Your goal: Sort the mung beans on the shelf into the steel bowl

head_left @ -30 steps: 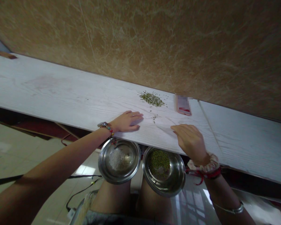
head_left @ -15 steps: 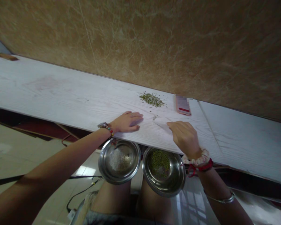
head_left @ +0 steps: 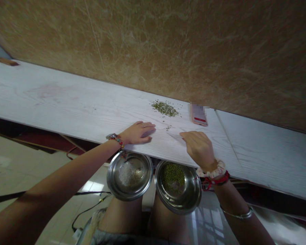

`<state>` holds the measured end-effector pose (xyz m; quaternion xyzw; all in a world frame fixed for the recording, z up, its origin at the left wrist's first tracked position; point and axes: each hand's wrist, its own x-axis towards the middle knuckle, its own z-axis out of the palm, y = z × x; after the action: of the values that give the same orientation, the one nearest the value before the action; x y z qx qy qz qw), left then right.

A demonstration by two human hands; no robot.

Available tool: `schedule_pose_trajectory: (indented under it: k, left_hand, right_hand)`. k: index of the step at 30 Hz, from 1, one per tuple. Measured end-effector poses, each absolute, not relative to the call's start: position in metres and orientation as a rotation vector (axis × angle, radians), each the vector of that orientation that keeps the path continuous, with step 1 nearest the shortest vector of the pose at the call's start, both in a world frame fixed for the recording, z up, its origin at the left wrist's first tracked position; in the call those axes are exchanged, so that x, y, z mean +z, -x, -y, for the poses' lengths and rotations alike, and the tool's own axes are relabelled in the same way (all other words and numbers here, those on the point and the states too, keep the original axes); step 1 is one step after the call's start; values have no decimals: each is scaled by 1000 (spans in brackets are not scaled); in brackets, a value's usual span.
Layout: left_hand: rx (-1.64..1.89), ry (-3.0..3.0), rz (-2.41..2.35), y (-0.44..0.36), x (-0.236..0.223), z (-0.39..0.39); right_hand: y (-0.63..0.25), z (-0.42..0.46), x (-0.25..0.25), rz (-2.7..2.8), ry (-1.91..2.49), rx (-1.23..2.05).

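Observation:
My left hand (head_left: pixel 140 132) lies flat on the white wood-grain counter (head_left: pixel 97 115), fingers stretched out. Pinched in my right hand (head_left: pixel 199 148) is a thin white card (head_left: pixel 175 137), its far tip close to a few loose green beans (head_left: pixel 168 128). Beyond them a pile of green beans mixed with white grains (head_left: pixel 165 108) is spread near the wall. Two metal bowls rest on my thighs below the counter's edge: the left bowl (head_left: pixel 113 190) holds white grains (head_left: pixel 127 174), the right bowl (head_left: pixel 192 200) holds green beans (head_left: pixel 172 175).
A phone in a pink case (head_left: pixel 199 115) lies right of the pile, against the brown marbled wall (head_left: pixel 153 44). A brown wooden object (head_left: pixel 6 61) sits at the counter's far left. Cables (head_left: pixel 88 207) run over the tiled floor at the lower left.
My right hand, with the card, has shifted very slightly to the left. My left hand, the bean pile and both bowls look the same.

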<state>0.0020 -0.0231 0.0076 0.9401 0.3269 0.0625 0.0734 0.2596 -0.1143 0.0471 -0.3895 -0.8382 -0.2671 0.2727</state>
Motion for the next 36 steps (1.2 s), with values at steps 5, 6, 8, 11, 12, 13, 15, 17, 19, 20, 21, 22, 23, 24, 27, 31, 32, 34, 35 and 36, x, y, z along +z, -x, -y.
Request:
schedule_pose_trajectory:
  k: [5, 6, 8, 11, 12, 13, 15, 17, 19, 20, 21, 22, 23, 24, 27, 31, 32, 34, 35, 36]
  left_hand:
    - [199, -2817, -960, -2, 7, 23]
    - [199, -2816, -960, -2, 7, 23]
    - [201, -2815, -966, -1, 6, 22]
    - [210, -2817, -968, -1, 6, 22]
    - [211, -2820, -967, -1, 6, 22]
    - [208, -2823, -963, -1, 6, 23]
    - [198, -2825, -961, -2, 7, 23]
    - [189, -2822, -965, -2, 8, 23]
    - [187, -2821, -970, -2, 8, 23]
    - [186, -2821, -970, -2, 8, 23]
    - [183, -2820, -968, -1, 8, 23]
    - [179, -2819, -966, -1, 8, 23]
    - [175, -2817, -963, -1, 8, 22]
    - [172, -2817, -961, -1, 8, 22]
    - [170, -2818, -961, -1, 8, 22]
    - [181, -2821, -969, -1, 7, 22]
    - [184, -2823, -969, -1, 7, 22]
    - [186, -2824, -973, -1, 7, 23]
    - [186, -2824, -977, -2, 7, 23]
    - [184, -2823, -981, -2, 8, 23]
  right_hand:
    - [-265, 121, 48, 2260, 1034, -699]
    - [-265, 121, 48, 2257, 1034, -696]
    - [-264, 121, 47, 2254, 1035, -691]
    - [-262, 118, 45, 2246, 1046, -688]
    - [-262, 118, 45, 2248, 1047, -683]
    - [-262, 117, 45, 2249, 1046, -677]
    - [-263, 117, 46, 2246, 1046, -677]
    - [-265, 119, 48, 2216, 1054, -692]
    - [-267, 121, 52, 2175, 1065, -714]
    - [-268, 123, 53, 2160, 1066, -719]
    - [-268, 124, 54, 2152, 1066, -719]
    - [-268, 125, 55, 2155, 1064, -715]
    - [-268, 126, 56, 2166, 1059, -707]
    - [-267, 126, 56, 2182, 1054, -698]
    - [-265, 126, 54, 2230, 1053, -688]
    - [-263, 124, 50, 2256, 1071, -687]
    - [-263, 122, 50, 2261, 1071, -682]
    - [-264, 120, 49, 2264, 1068, -678]
    - [-264, 119, 49, 2262, 1066, -683]
    - [-264, 117, 48, 2256, 1066, -692]
